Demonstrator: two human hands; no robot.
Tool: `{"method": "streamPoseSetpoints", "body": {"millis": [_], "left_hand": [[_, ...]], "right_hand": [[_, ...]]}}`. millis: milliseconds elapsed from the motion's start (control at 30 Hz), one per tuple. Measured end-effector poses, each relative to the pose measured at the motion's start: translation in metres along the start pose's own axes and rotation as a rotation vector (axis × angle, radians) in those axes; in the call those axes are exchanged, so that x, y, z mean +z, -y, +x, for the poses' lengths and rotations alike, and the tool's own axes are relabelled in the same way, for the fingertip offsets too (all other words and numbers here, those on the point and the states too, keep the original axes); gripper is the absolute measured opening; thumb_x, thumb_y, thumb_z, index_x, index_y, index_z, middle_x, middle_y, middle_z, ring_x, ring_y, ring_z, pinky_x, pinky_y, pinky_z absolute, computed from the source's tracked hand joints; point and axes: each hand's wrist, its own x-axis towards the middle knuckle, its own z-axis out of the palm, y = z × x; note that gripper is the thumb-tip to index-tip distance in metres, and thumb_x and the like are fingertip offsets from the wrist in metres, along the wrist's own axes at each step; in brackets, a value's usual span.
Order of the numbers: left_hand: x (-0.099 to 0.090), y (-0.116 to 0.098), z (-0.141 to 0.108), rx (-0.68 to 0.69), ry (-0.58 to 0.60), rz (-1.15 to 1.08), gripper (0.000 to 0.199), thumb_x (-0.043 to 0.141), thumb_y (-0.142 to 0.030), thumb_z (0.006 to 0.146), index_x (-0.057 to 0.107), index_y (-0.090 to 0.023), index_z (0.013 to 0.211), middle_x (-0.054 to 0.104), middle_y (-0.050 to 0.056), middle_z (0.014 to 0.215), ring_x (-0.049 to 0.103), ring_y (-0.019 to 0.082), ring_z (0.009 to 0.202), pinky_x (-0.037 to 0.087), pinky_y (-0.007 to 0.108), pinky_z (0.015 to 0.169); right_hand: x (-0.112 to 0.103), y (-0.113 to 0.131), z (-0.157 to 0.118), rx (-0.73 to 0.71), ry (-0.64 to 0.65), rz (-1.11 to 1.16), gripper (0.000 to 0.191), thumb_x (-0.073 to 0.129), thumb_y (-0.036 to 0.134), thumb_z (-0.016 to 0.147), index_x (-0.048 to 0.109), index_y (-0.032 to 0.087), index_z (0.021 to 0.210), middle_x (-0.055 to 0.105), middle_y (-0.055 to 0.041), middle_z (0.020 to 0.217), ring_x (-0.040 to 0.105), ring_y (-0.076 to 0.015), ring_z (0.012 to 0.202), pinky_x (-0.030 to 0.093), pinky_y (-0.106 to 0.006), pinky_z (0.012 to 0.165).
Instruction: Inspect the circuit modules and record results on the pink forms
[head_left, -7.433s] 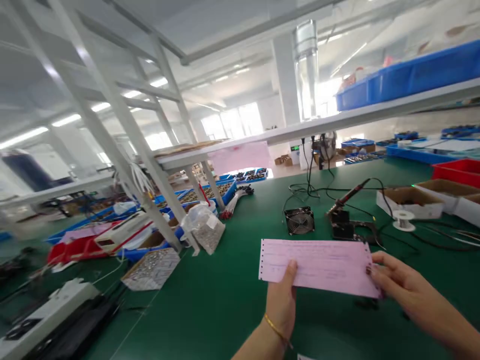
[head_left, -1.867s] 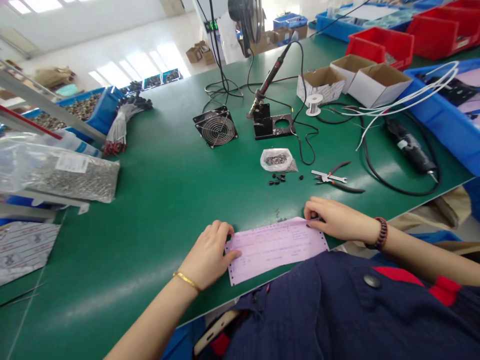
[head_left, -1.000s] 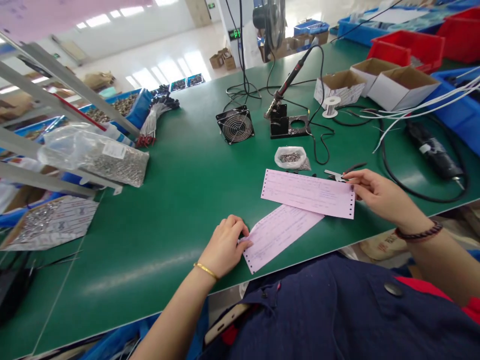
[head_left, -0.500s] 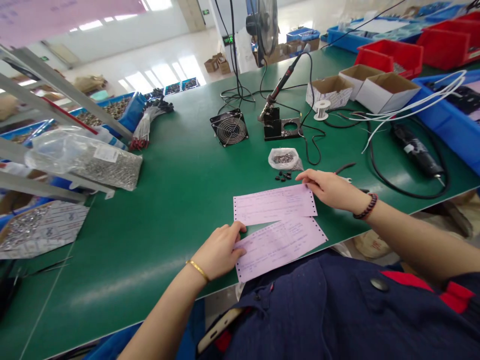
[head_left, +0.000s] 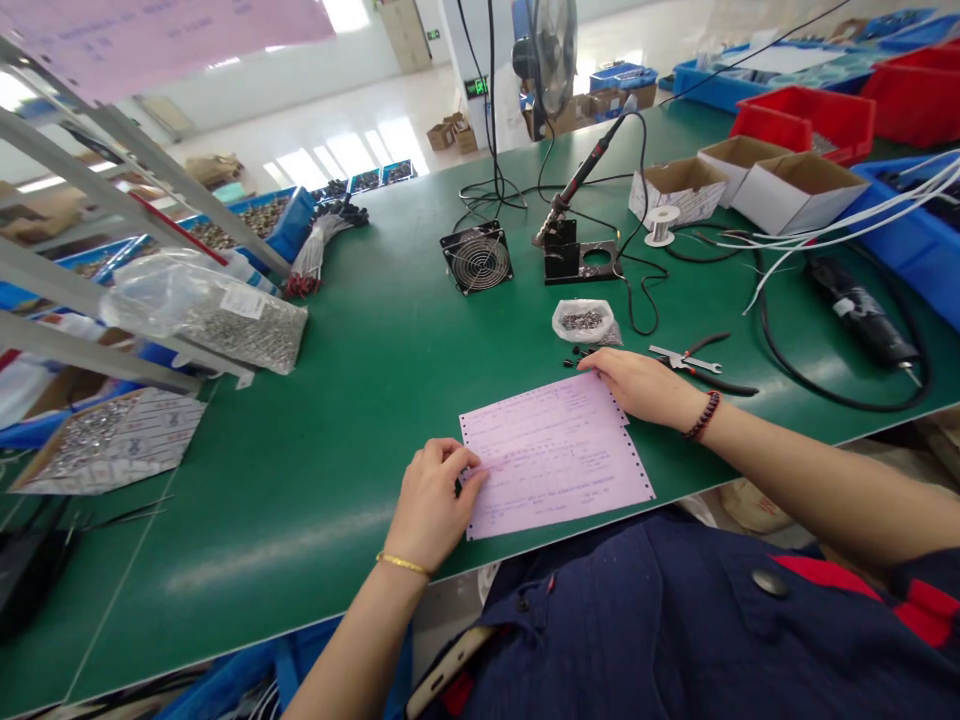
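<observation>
The largest thing is a smooth green tabletop (head_left: pixel 352 380), which shines softly where light falls on it. At its right edge there is a blue bin of hard plastic (head_left: pixel 941 275), and at its far right part stands a red plastic bin (head_left: pixel 776 130). At the left edge of the tabletop lies a wrinkled transparent plastic bag (head_left: pixel 210 310), full of small silvery pieces (head_left: pixel 262 340).

In the middle of the tabletop's near edge lie two rectangular pink paper sheets (head_left: pixel 555 460), flat, partly overlapping, with punched holes along the short sides. The left hand (head_left: pixel 435 500), wearing a thin golden bracelet (head_left: pixel 403 564), touches their left side with thumb and bent fingers; I cannot tell if it pinches the paper or only presses it. The right hand (head_left: pixel 637 385), with a bracelet of dark beads (head_left: pixel 703 415), lies over their far right corner; whether it grips, I cannot tell either.

On the tabletop's right part lies a black cylindrical power tool (head_left: pixel 862 315). Toward its far side are a slanting soldering iron (head_left: pixel 585 170) and a square black fan with wire rings (head_left: pixel 478 260). Right of the tabletop's middle are dark-handled pliers (head_left: pixel 720 381), a flat silvery wrench (head_left: pixel 686 360) across them, a soft white plastic bag (head_left: pixel 562 328) and, smallest, black pieces (head_left: pixel 577 350).
</observation>
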Motion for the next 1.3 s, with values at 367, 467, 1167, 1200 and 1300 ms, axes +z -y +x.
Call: {"method": "streamPoseSetpoints", "body": {"millis": [367, 467, 1167, 1200, 1300], "left_hand": [[0.007, 0.018, 0.017, -0.148, -0.178, -0.295, 0.027, 0.063, -0.048, 0.083, 0.071, -0.022, 0.085, 0.066, 0.013, 0.13, 0.058, 0.033, 0.129, 0.049, 0.047, 0.103], [0.005, 0.02, 0.018, -0.16, -0.134, -0.357, 0.029, 0.066, -0.05, 0.081, 0.069, -0.022, 0.081, 0.074, 0.008, 0.105, 0.068, 0.027, 0.1, 0.054, 0.039, 0.087], [0.009, 0.017, 0.014, -0.064, -0.141, -0.343, 0.03, 0.063, -0.048, 0.082, 0.057, -0.021, 0.072, 0.063, 0.0, 0.074, 0.056, 0.018, 0.071, 0.047, 0.029, 0.068], [0.009, 0.017, 0.014, -0.065, -0.148, -0.341, 0.03, 0.063, -0.048, 0.082, 0.057, -0.021, 0.072, 0.064, 0.0, 0.075, 0.056, 0.018, 0.071, 0.047, 0.029, 0.068], [0.009, 0.016, 0.013, -0.069, -0.17, -0.335, 0.029, 0.063, -0.048, 0.082, 0.058, -0.021, 0.073, 0.066, 0.0, 0.077, 0.058, 0.019, 0.073, 0.048, 0.03, 0.071]], "right_hand": [[0.014, 0.004, 0.002, -0.007, -0.208, 0.211, 0.032, 0.045, 0.012, 0.095, 0.065, 0.02, 0.118, 0.074, -0.0105, 0.114, 0.07, -0.0251, 0.104, 0.058, -0.043, 0.095], [0.016, -0.001, 0.003, 0.003, -0.222, 0.253, 0.03, 0.046, 0.013, 0.095, 0.065, 0.02, 0.117, 0.074, -0.0098, 0.115, 0.07, -0.0242, 0.104, 0.057, -0.042, 0.095], [0.022, -0.01, 0.014, 0.052, -0.091, 0.433, 0.036, 0.047, 0.017, 0.093, 0.059, 0.017, 0.128, 0.069, -0.0062, 0.101, 0.064, -0.0171, 0.079, 0.054, -0.032, 0.075], [0.022, -0.009, 0.014, 0.055, -0.082, 0.442, 0.036, 0.047, 0.02, 0.095, 0.057, 0.016, 0.129, 0.069, -0.0059, 0.1, 0.063, -0.0167, 0.077, 0.054, -0.031, 0.072], [0.02, -0.006, 0.01, 0.051, -0.041, 0.455, 0.039, 0.053, 0.03, 0.096, 0.055, 0.015, 0.132, 0.065, -0.0025, 0.089, 0.06, -0.0161, 0.072, 0.052, -0.03, 0.067]]}}
